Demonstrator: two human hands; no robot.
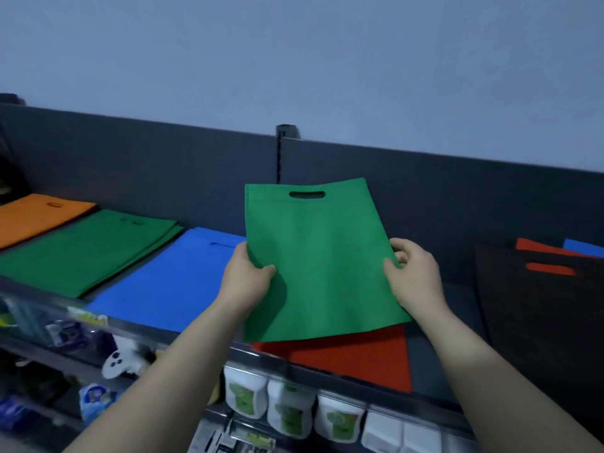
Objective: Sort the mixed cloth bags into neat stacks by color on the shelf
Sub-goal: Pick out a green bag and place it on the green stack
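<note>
**Green bag in hand, bound for its stack**

Green bag [313, 256] hung above the red bag [359, 354], pinched at its sides by left hand [246, 276] and right hand [413, 273]. Next: carry it left onto the green stack [81, 253], edges squared.

Bare shelf [457, 299] lies open at three o'clock of the green bag [313, 256]. The back panel [163, 165] blocks twelve; the blue stack [170, 276] crowds nine.
</note>
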